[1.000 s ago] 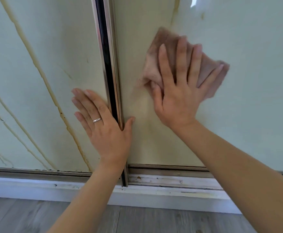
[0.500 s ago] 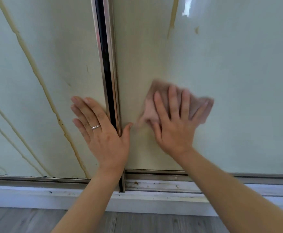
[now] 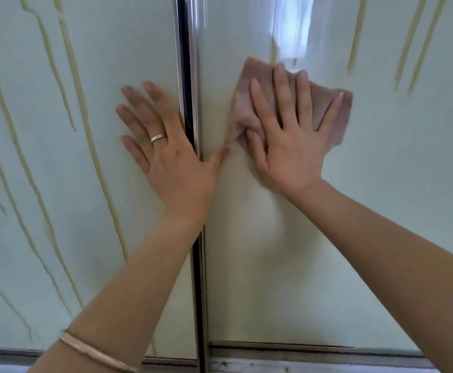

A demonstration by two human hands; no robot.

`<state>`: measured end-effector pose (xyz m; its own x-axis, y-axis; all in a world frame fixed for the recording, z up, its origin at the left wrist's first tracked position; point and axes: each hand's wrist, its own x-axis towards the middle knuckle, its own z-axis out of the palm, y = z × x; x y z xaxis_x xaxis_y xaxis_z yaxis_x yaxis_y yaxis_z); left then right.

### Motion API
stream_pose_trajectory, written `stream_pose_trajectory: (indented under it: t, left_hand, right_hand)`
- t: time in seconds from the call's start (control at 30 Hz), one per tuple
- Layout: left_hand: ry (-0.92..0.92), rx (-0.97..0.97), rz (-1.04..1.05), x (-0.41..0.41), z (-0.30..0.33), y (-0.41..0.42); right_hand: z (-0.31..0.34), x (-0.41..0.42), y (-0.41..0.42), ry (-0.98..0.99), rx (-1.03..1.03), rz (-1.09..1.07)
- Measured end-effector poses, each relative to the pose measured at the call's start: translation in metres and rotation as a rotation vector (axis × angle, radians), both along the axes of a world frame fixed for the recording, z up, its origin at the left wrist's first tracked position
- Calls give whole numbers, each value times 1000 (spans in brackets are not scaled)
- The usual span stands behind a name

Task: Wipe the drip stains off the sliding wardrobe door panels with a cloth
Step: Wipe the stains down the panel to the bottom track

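Drip stains streak the left panel, where the left hand lies flat with fingers spread beside the frame, and the right hand, fingers straight, presses the cloth against the right panel.

Pale door panels carry yellowish drip stains, somewhat blurred.

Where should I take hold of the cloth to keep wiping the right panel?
Keep the right hand flat on the cloth's middle, coming from below. It lies flat against the right panel, offering no raised fold to pinch; spread fingers likely hold it best.
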<state>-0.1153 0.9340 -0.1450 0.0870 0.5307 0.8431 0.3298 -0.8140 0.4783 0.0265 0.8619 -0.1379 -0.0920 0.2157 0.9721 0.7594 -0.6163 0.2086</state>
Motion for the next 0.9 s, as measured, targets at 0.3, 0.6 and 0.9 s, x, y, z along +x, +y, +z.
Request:
stream_pose_trajectory:
  t: [0.3, 0.6, 0.9]
  left_hand:
    - [-12, -15, 25, 4, 0, 0]
    - [15, -28, 29, 3, 0, -1]
    - [7, -24, 16, 3, 0, -1]
  right_hand:
    - [-82, 4, -13, -53, -180, -10]
    - [-17, 2, 5, 33, 94, -27]
    - [27, 7, 0, 62, 179, -12]
